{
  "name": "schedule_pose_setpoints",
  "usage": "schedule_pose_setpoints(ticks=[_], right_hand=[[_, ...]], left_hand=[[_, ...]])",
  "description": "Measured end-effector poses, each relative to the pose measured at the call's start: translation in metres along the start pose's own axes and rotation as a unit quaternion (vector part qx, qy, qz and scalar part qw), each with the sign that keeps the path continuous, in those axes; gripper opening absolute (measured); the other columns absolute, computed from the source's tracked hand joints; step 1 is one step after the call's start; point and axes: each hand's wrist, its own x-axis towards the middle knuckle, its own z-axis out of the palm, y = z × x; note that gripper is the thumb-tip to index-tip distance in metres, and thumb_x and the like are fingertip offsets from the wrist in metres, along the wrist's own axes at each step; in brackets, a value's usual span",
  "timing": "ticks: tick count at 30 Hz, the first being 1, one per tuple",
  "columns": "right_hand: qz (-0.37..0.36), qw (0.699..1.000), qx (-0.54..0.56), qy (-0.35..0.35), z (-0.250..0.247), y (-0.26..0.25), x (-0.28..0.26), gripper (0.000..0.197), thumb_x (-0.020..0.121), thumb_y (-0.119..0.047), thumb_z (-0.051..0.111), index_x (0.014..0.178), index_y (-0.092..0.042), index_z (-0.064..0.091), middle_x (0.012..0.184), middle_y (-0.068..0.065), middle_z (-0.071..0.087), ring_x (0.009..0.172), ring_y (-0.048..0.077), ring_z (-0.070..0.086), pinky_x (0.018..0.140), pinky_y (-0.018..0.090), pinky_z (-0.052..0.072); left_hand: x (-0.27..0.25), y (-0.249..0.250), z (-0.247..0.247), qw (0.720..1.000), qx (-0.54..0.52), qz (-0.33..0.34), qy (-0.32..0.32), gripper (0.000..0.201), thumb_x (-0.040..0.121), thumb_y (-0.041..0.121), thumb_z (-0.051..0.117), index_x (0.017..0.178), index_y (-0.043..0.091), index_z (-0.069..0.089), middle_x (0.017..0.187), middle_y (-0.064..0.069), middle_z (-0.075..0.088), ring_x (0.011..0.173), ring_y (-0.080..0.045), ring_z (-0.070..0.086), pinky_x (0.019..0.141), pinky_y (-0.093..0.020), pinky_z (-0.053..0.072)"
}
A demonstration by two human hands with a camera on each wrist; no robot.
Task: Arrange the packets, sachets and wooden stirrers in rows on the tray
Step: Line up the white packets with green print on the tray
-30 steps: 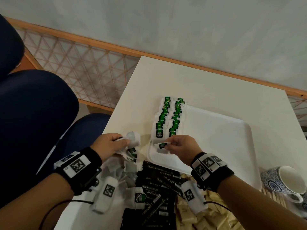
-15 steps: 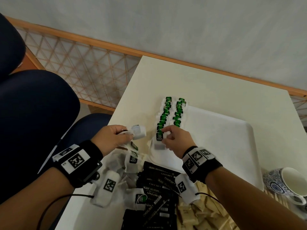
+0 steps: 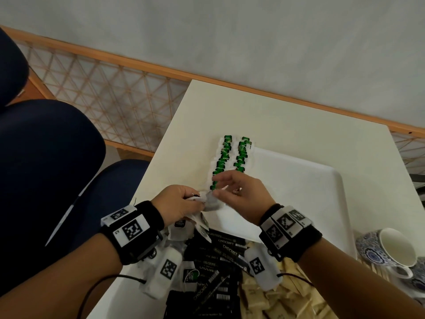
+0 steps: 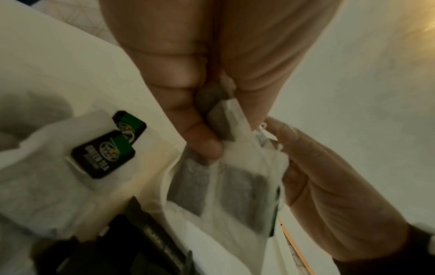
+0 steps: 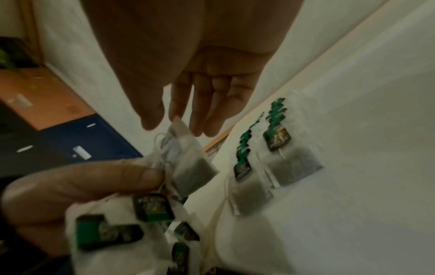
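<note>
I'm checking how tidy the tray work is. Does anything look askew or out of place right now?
Yes. The two tea bag rows run past the tray's far left edge onto the table. Black sachets and beige packets lie jumbled, unsorted, near the tray's front edge.

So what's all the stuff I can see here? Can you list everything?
Tea bags in rows: two rows, white with green tags, left end of the tray.
Loose tea bags: several, white with green tags, heaped under the left hand.
Held tea bag: one, white, between both hands.
Black sachets: many, black with white print, piled near the tray's front edge.
Beige packets: many, beige, piled beneath the right wrist.
Tray: one, white, on the table.
Table: one, cream.
Cup: one, blue-patterned, white inside, at the right.
Chairs: dark blue, at the left.
Left hand: grip on tea bags.
Right hand: fingers reaching the held tea bag.
</note>
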Motion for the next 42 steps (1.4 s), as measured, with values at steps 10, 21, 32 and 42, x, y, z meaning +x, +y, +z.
schedule_pose_setpoints(ticks=[10, 21, 32, 42], right_hand=[[0.048, 0.997, 0.002, 0.055, -0.002, -0.004, -0.007, 0.03, 0.086, -0.007, 0.053, 0.08, -0.032, 0.068, 0.083, -0.007, 0.068, 0.062, 0.012, 0.064, 0.059, 0.022, 0.051], [0.076, 0.995, -0.06, -0.032, -0.007, 0.0, -0.005, 0.031, 0.086, -0.007, 0.059, 0.113, -0.02, 0.07, 0.106, -0.007, 0.07, 0.098, 0.003, 0.061, 0.086, 0.011, 0.045], [0.052, 0.943, -0.279, -0.172, -0.017, 0.028, -0.002, 0.025, 0.095, -0.025, 0.052, 0.116, -0.026, 0.067, 0.117, -0.006, 0.066, 0.11, 0.014, 0.057, 0.095, 0.024, 0.042], [0.109, 0.964, -0.229, -0.078, -0.022, 0.029, 0.023, 0.025, 0.094, -0.02, 0.051, 0.11, -0.025, 0.07, 0.116, -0.009, 0.067, 0.105, 0.011, 0.059, 0.083, 0.016, 0.039]], left_hand=[[0.002, -0.003, 0.013, 0.999, -0.012, -0.002, 0.036, 0.014, 0.083, 0.004, 0.069, 0.09, 0.011, 0.06, 0.078, -0.005, 0.057, 0.06, -0.013, 0.059, 0.056, -0.031, 0.057], [0.003, 0.0, 0.012, 0.999, 0.018, 0.013, -0.03, 0.03, 0.084, 0.0, 0.065, 0.111, 0.013, 0.065, 0.085, 0.0, 0.066, 0.055, 0.004, 0.059, 0.053, -0.014, 0.047], [0.008, -0.003, -0.026, 0.998, -0.024, 0.017, 0.051, 0.025, 0.086, -0.004, 0.057, 0.095, 0.016, 0.068, 0.091, -0.008, 0.065, 0.07, -0.012, 0.058, 0.055, -0.016, 0.049], [0.012, 0.005, -0.032, 0.99, -0.118, 0.002, 0.082, 0.021, 0.089, -0.005, 0.055, 0.091, 0.012, 0.067, 0.091, -0.01, 0.059, 0.072, -0.015, 0.06, 0.053, -0.019, 0.052]])
